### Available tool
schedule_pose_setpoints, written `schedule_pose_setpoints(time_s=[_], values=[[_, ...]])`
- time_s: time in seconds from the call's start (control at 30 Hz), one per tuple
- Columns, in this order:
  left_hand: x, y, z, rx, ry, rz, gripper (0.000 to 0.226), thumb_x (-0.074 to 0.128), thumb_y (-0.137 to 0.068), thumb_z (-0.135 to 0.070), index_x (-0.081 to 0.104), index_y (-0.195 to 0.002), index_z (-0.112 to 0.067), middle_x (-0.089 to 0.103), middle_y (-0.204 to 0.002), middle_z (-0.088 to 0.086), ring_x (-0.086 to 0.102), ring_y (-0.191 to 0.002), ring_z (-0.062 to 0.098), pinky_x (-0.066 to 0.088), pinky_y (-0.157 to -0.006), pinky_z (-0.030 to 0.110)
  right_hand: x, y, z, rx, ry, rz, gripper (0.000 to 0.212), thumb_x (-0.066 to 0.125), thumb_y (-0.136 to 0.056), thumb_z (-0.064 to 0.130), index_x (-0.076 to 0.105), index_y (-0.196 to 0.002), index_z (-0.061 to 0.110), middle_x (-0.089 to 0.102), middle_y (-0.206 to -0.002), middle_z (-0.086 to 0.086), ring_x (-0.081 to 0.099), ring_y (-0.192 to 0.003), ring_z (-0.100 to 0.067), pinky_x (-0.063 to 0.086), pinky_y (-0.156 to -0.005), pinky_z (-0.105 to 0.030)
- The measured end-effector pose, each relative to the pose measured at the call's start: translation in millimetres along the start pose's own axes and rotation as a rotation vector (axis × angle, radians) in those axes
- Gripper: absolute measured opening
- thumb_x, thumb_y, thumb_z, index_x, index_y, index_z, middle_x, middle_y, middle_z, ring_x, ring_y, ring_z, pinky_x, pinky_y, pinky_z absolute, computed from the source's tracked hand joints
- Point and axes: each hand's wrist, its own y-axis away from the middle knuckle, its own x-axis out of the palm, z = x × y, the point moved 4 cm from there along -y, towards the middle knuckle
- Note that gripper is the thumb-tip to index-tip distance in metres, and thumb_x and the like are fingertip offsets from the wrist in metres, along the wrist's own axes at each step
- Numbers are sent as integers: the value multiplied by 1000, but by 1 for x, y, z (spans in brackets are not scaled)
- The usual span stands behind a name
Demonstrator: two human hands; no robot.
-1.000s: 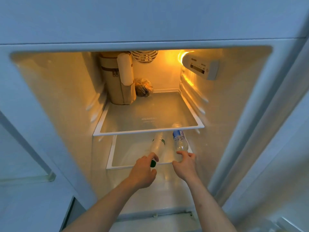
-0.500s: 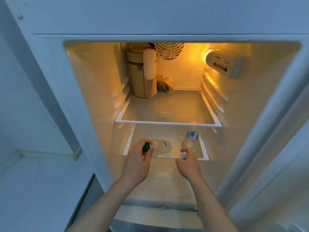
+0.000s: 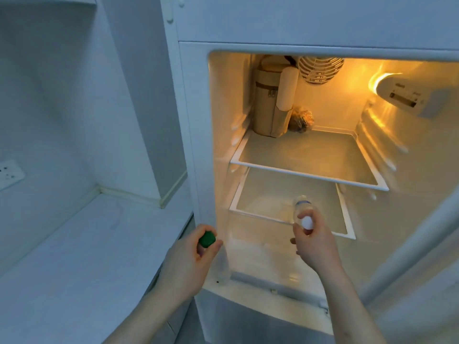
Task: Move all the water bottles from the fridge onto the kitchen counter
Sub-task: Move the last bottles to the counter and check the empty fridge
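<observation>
Fingers of the left hand (image 3: 191,259): curled shut around the neck of a clear bottle with a green cap (image 3: 206,239) — the cap is seen between thumb and forefinger, and the bottle's body hangs down below the hand, its base just above the fridge's front sill.
Fingers of the right hand (image 3: 314,242): wrapped closed around a second clear bottle with a white cap (image 3: 307,222); the cap is pointed toward the camera and the body, with a blue label band, is tilted away over the front edge of the lower shelf.
Position of the bottles: both are held in the air at the fridge (image 3: 198,120) opening — neither is resting on a shelf or on the counter.
Kitchen counter (image 3: 82,244): a pale surface is seen to the left of the fridge, just beside the left hand; a wall socket (image 3: 8,173) is mounted above its far left end.
Lower shelf (image 3: 260,214): a white-framed glass shelf, seen directly behind the right hand's bottle.
Upper shelf (image 3: 308,176): a second glass shelf, bare at the front.
Back of the upper shelf: a tan zipped bag (image 3: 270,108) is stood upright in the left rear corner, with a dark wrapped bundle (image 3: 300,121) just beside it.
Rear wall: a round vent grille (image 3: 320,69) is set at the top, and a control panel (image 3: 407,98) is fixed to the right wall under the glowing light.
</observation>
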Motion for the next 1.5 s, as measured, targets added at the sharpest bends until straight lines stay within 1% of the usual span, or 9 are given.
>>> schedule_pose_setpoints(time_s=[0.27, 0.47, 0.63, 0.77, 0.93, 1.1, 1.23, 1.4, 1.5], values=[[-59, 84, 50, -144, 1, -48, 7, 66, -96, -39, 60, -97, -40, 58, -65, -13, 51, -58, 9, 40, -57, 27, 10, 71, 76, -102, 23, 174, 13, 53, -104, 30, 54, -98, 41, 72, -86, 2, 76, -65, -14, 64, -64, -53], [-102, 153, 76, -258, 13, -122, 7, 68, -95, -39, 62, -98, -36, 55, -60, -15, 48, -55, 7, 38, -53, 20, 67, 148, 106, -116, 107, 526, 4, 56, -104, 30, 60, -103, 31, 72, -98, -2, 76, -65, -15, 61, -54, -30], [-137, 221, 98, -374, 48, -219, 8, 69, -95, -38, 62, -97, -34, 50, -56, -12, 43, -51, 6, 38, -53, 22, 131, 210, 125, -242, 168, 795, 5, 58, -104, 31, 62, -106, 29, 73, -86, -5, 77, -64, -15, 62, -57, -32], [-161, 268, 107, -469, 9, -325, 8, 70, -94, -37, 63, -96, -34, 46, -55, -13, 42, -53, 8, 35, -53, 18, 175, 245, 144, -379, 220, 926, 3, 59, -100, 33, 61, -97, 33, 73, -83, -2, 76, -68, -19, 63, -66, -47], [-182, 317, 113, -600, -26, -471, 9, 71, -93, -36, 64, -97, -35, 47, -56, -14, 44, -54, 8, 37, -54, 17, 222, 276, 172, -539, 200, 1075, 7, 61, -97, 31, 60, -99, 38, 73, -88, 1, 75, -83, -26, 51, -61, -34], [-194, 368, 110, -721, -65, -655, 9, 71, -93, -34, 63, -97, -34, 47, -58, -8, 42, -54, 8, 36, -53, 19, 251, 313, 198, -653, 171, 1247, 7, 63, -97, 34, 64, -101, 39, 71, -84, 0, 76, -75, -27, 60, -59, -44], [-195, 407, 103, -803, -43, -781, 10, 73, -93, -30, 65, -97, -34, 48, -61, -10, 44, -56, 7, 38, -54, 17, 269, 343, 206, -736, 177, 1361, 9, 64, -96, 36, 65, -102, 43, 70, -79, 5, 75, -75, -21, 64, -69, -50], [-194, 471, 89, -954, -74, -936, 13, 73, -92, -36, 64, -101, -35, 50, -59, -10, 44, -55, 7, 44, -56, 27, 290, 404, 216, -893, 214, 1510, 8, 64, -95, 35, 64, -101, 41, 64, -69, 19, 65, -65, -13, 64, -68, -38], [-194, 511, 74, -1009, -84, -1024, 14, 72, -92, -36, 64, -103, -33, 57, -66, 3, 52, -60, 18, 48, -60, 32, 294, 446, 224, -981, 225, 1582, 9, 64, -95, 35, 64, -101, 42, 65, -71, 20, 70, -68, -14, 64, -70, -43]])
